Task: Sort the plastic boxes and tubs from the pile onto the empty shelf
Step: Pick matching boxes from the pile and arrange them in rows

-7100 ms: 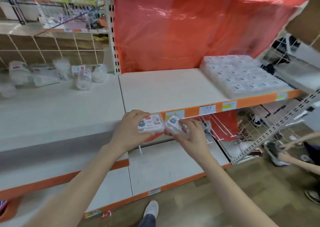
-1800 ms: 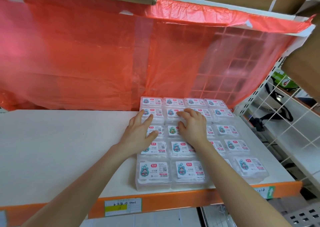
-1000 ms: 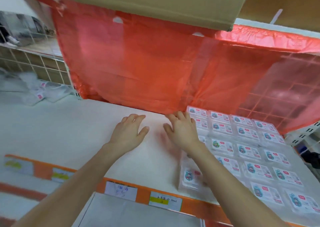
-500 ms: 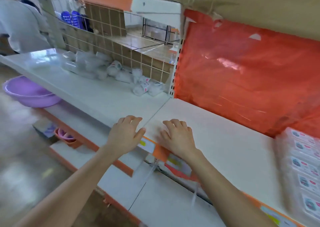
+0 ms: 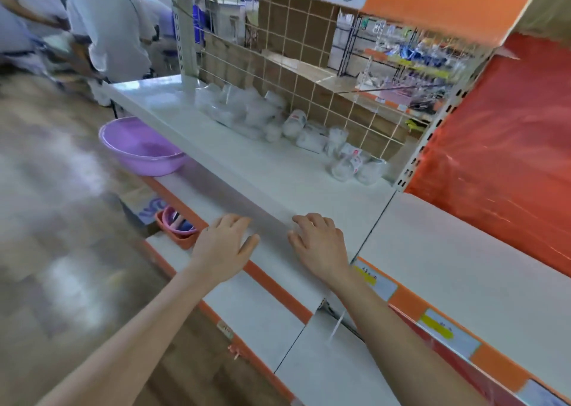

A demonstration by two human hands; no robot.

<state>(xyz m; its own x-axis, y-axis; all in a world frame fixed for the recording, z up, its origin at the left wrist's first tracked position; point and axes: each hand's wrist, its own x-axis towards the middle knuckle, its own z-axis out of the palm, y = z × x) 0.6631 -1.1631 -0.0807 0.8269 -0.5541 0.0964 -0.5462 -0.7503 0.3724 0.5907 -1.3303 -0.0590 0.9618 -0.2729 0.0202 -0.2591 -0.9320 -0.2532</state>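
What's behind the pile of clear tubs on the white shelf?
A wire grid back panel stands right behind the pile of clear tubs; another aisle shows through it. The tubs hide the panel's foot.

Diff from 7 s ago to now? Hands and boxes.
Seven seconds ago each hand gripped a small clear box; both boxes have since been let go, apparently onto the box grid on the right. The left hand and right hand are now empty and open, moved left to the shelf edge in front of the pile of tubs. The grid is out of view. The pile looks unchanged.
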